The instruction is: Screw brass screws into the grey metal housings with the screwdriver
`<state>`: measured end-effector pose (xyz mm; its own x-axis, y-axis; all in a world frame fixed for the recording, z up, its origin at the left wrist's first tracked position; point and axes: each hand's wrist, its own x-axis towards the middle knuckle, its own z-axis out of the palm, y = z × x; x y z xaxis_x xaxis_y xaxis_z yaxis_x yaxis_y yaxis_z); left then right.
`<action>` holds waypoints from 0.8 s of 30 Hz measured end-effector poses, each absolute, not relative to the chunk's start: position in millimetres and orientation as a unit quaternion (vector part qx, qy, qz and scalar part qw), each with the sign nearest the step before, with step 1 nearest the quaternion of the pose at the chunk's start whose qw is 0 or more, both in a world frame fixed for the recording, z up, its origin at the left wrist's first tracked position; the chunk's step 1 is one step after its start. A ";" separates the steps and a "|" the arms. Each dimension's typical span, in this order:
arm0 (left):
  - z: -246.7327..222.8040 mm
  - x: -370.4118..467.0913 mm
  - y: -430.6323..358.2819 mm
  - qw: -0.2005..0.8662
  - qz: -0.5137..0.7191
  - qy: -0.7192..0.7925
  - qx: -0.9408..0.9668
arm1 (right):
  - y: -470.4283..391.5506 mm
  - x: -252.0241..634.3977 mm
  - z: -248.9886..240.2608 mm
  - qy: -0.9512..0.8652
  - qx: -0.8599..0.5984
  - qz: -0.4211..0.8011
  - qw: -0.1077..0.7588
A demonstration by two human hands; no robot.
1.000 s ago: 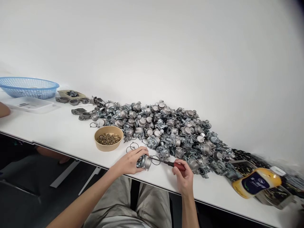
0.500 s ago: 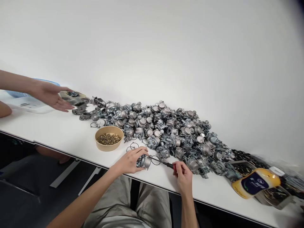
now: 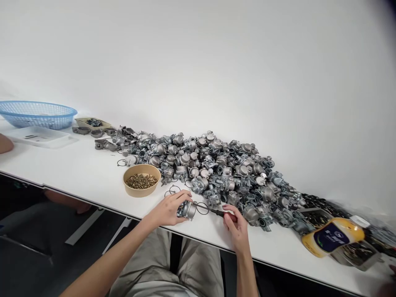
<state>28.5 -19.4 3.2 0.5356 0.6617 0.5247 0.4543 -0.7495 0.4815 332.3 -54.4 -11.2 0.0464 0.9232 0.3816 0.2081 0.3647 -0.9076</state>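
Observation:
My left hand (image 3: 171, 209) is closed around a small metal carburetor (image 3: 187, 210), holding it on its side just above the front of the white table. In my right hand (image 3: 236, 229) is a screwdriver (image 3: 220, 213) with a red and black handle; its fingers are loosely around the handle. The thin shaft points left, and its tip meets the top edge of the carburetor. The exact contact is too small to make out. Behind the shaft lies a thin black rubber ring (image 3: 203, 208) on the table.
A heap of carburetors (image 3: 216, 165) spreads behind my hands. A paper bowl (image 3: 140, 192) of brass pieces stands left. Farther left are a blue basket (image 3: 37, 114) and a white tray (image 3: 43, 142). A yellow bottle (image 3: 334, 237) leans over a metal tin (image 3: 368, 264) at right.
My right fingers have shifted and loosened on the screwdriver handle. The other person's outstretched hand at the far left has withdrawn, showing the basket and several grey parts. My left hand holds still.

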 end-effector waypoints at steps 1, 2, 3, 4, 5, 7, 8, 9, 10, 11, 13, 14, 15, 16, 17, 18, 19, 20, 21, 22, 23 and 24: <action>3.3 28.4 -19.3 0.143 0.357 0.323 0.865 | -54.3 332.2 -11.2 -0.614 -0.455 0.326 0.557; 3.4 28.4 -19.1 0.141 0.356 0.323 0.866 | -54.1 331.8 -11.2 -0.611 -0.453 0.331 0.559; 3.4 28.3 -19.0 0.139 0.355 0.323 0.866 | -53.9 331.1 -11.2 -0.604 -0.457 0.335 0.561; 3.5 28.3 -18.9 0.138 0.355 0.324 0.866 | -53.6 330.4 -11.3 -0.595 -0.466 0.337 0.562; 3.5 28.2 -19.0 0.138 0.355 0.325 0.866 | -53.2 329.7 -11.5 -0.588 -0.474 0.337 0.562; 3.3 27.9 -19.3 0.139 0.355 0.328 0.864 | -52.3 329.8 -12.7 -0.587 -0.477 0.335 0.562; 3.2 27.8 -19.6 0.139 0.355 0.329 0.864 | -51.9 330.6 -13.5 -0.593 -0.465 0.336 0.566; 3.0 27.7 -19.8 0.139 0.355 0.329 0.864 | -51.6 331.9 -14.6 -0.599 -0.448 0.339 0.571; 2.9 27.7 -19.9 0.138 0.354 0.329 0.865 | -51.3 333.3 -15.7 -0.604 -0.429 0.345 0.576; 2.8 27.6 -19.9 0.138 0.352 0.329 0.865 | -51.1 334.5 -16.7 -0.607 -0.413 0.353 0.580; 2.7 27.7 -19.6 0.136 0.349 0.330 0.866 | -51.1 335.9 -18.3 -0.605 -0.404 0.359 0.585; 2.7 27.7 -19.3 0.134 0.348 0.331 0.867 | -51.1 335.7 -18.7 -0.602 -0.411 0.356 0.585; 2.7 27.8 -19.0 0.133 0.348 0.332 0.866 | -51.0 335.0 -18.9 -0.598 -0.421 0.352 0.584; 2.8 27.7 -18.7 0.133 0.348 0.333 0.866 | -50.9 334.0 -18.8 -0.591 -0.431 0.350 0.584; 2.9 27.7 -18.5 0.132 0.348 0.333 0.866 | -50.7 332.8 -18.7 -0.583 -0.439 0.353 0.586; 2.9 27.6 -18.5 0.133 0.349 0.333 0.866 | -50.4 331.6 -18.5 -0.574 -0.444 0.359 0.587; 3.0 27.5 -18.4 0.133 0.350 0.332 0.866 | -50.1 330.9 -18.3 -0.566 -0.446 0.366 0.589; 3.2 27.4 -18.4 0.133 0.351 0.331 0.865 | -49.8 330.6 -18.1 -0.562 -0.446 0.372 0.589; 3.2 27.2 -18.4 0.134 0.353 0.330 0.865 | -49.6 330.8 -17.9 -0.565 -0.445 0.374 0.586; 3.3 27.0 -18.3 0.135 0.353 0.328 0.866 | -49.5 331.4 -17.6 -0.574 -0.443 0.372 0.579; 3.4 26.9 -18.3 0.136 0.354 0.327 0.866 | -49.7 332.4 -17.4 -0.586 -0.441 0.369 0.571; 3.4 26.7 -18.2 0.138 0.353 0.325 0.866 | -50.1 333.4 -17.1 -0.599 -0.439 0.365 0.562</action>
